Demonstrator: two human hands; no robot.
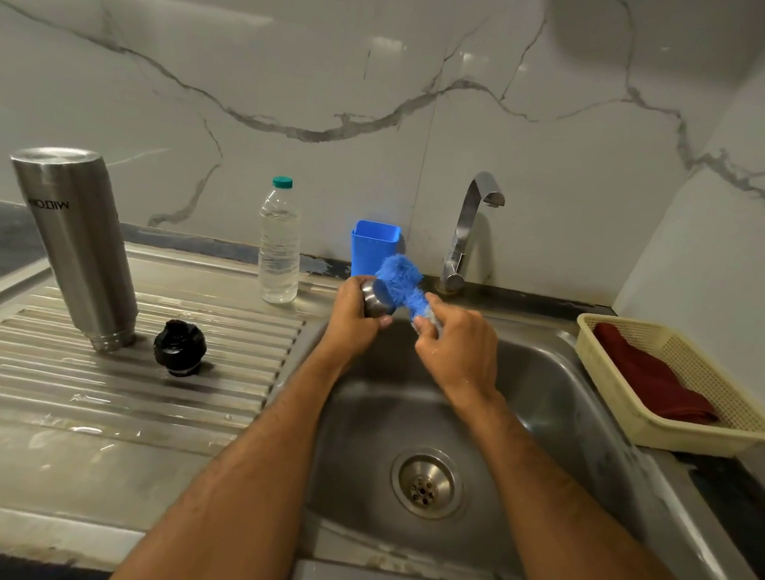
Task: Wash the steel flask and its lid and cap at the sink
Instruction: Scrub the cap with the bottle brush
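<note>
So the steel sink (561, 398) takes up the whole near right, drain in the bottom, and its ribbed drainboard (108, 386) runs off to the left, wet in patches. A chrome tap (466, 232) stands at the far edge of the basin against the marble wall.

The steel flask (74, 249) is parked upside down on the drainboard, far left, mouth down on the ribs and tilted a bit. Just to its right sits the black lid (180, 348), apart from the flask, not touching it. On the right rim there's a cream plastic basket (682, 436) with a dark red cloth (654, 383) lying in it. A clear water bottle (279, 243) with a green top stands at the back of the drainboard, and a blue cup (373, 247) sits near the tap.

Over the far side of the basin, the left hand (355, 317) has its fingers curled round the small steel cap (375, 300). The right hand (459, 342) pinches the fluffy blue scrubber (402, 280) between thumb and fingers, its fuzzy end pressed against the cap.
</note>
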